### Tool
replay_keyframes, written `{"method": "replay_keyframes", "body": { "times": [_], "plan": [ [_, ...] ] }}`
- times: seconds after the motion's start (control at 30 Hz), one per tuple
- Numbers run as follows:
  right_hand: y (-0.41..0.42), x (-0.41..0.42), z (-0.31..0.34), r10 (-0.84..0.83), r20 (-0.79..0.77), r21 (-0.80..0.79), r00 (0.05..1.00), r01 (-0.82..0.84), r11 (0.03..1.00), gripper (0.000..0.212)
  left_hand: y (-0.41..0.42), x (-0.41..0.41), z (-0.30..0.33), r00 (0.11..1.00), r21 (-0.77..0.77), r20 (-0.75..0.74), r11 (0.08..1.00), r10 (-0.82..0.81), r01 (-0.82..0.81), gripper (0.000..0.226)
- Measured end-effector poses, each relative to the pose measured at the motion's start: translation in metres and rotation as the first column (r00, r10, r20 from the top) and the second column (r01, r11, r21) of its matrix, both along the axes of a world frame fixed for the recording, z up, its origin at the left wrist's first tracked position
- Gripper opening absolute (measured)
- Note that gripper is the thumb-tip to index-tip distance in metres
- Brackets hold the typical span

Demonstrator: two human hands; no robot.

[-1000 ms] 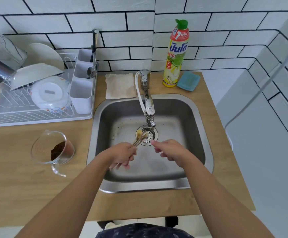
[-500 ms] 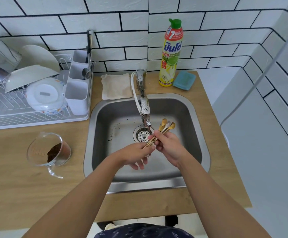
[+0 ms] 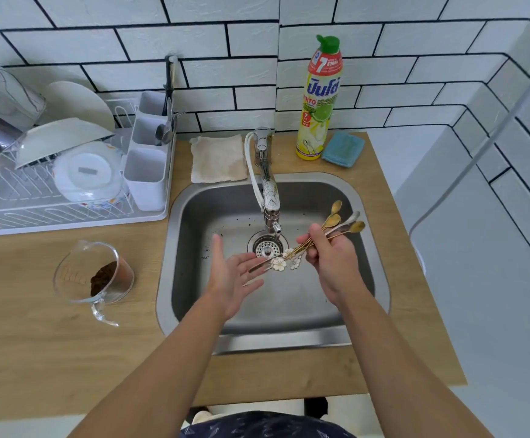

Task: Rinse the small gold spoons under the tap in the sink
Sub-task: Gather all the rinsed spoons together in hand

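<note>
Small gold spoons (image 3: 330, 235) with flower-tipped handles are sitting bunched in the right hand's (image 3: 331, 259) clamped grip over the steel sink (image 3: 304, 298), while the left hand (image 3: 230, 273) is hovering beside them, fingers apart.

Single head-worn wide-angle view, looking forward and down, close above sink (image 3: 364, 197)
</note>
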State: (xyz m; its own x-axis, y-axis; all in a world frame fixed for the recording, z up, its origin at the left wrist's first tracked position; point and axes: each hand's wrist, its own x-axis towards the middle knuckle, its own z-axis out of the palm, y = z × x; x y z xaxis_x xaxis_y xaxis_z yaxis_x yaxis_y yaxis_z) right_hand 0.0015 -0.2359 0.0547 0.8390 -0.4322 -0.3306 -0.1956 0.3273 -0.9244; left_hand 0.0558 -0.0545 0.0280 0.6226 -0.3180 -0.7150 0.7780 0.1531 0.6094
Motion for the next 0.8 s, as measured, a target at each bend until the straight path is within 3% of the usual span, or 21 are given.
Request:
{"method": "replay_keyframes", "body": {
  "times": [0.07,0.13,0.4,0.5,0.6,0.8],
  "plan": [
    [0.020,-0.003,-0.008,0.027,-0.025,-0.055,0.999,-0.028,0.998,0.031,-0.014,-0.006,-0.002,0.976,-0.075,-0.109,0.978,0.188,-0.196,0.104],
    [0.039,-0.007,-0.020,0.062,-0.060,-0.100,0.996,-0.067,0.993,0.027,-0.027,-0.009,0.000,0.966,-0.081,-0.113,0.966,0.235,-0.244,0.102],
    [0.045,-0.005,-0.022,-0.001,0.029,0.037,1.000,0.000,0.999,0.042,-0.037,-0.005,0.020,0.954,0.086,0.129,0.955,0.271,-0.283,0.088],
    [0.048,-0.009,-0.021,0.023,0.008,0.040,1.000,-0.023,0.999,0.038,-0.040,-0.009,0.024,0.948,0.120,0.158,0.948,0.275,-0.295,0.082],
    [0.039,-0.010,-0.020,-0.055,0.061,0.102,0.997,0.049,0.994,0.041,-0.036,-0.007,0.025,0.938,0.111,0.171,0.940,0.302,-0.323,0.081],
    [0.051,-0.022,-0.018,-0.008,0.031,0.011,0.999,0.008,1.000,0.042,-0.047,-0.021,0.027,0.940,0.108,0.201,0.947,0.277,-0.302,0.067]
  ]
}}
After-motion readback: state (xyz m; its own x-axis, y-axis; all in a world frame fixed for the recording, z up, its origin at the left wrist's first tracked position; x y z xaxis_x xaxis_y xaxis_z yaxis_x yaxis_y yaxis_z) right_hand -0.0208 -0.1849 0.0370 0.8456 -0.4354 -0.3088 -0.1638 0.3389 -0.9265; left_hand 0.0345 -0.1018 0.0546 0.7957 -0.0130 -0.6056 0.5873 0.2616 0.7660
